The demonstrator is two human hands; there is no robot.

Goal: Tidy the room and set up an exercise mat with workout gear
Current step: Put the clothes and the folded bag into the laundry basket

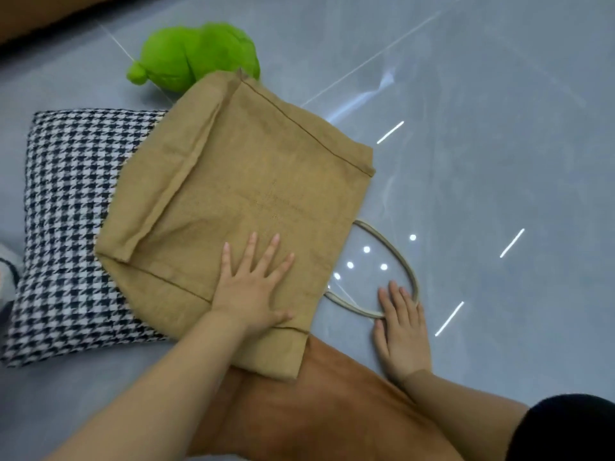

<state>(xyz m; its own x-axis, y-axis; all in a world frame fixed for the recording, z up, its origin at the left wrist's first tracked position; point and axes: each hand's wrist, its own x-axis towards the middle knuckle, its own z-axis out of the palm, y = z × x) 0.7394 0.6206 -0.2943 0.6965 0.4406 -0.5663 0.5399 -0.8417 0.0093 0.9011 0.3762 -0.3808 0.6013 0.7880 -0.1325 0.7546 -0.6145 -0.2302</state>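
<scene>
A tan fabric tote bag [239,181] lies flat on the grey floor, partly over a black-and-white houndstooth cushion [70,207]. My left hand [253,287] presses flat on the bag's near side, fingers spread and straight. The bag's cream loop handle [396,254] sticks out to the right on the floor. My right hand [401,324] lies flat on the floor with straight fingers, its fingertips on the handle's near curve.
A green plush toy [196,56] sits behind the bag's far corner. A brown cloth [319,404] lies under the bag's near edge, toward me. Glossy grey floor [499,161] stretches to the right. A brown furniture edge [40,18] runs along the top left.
</scene>
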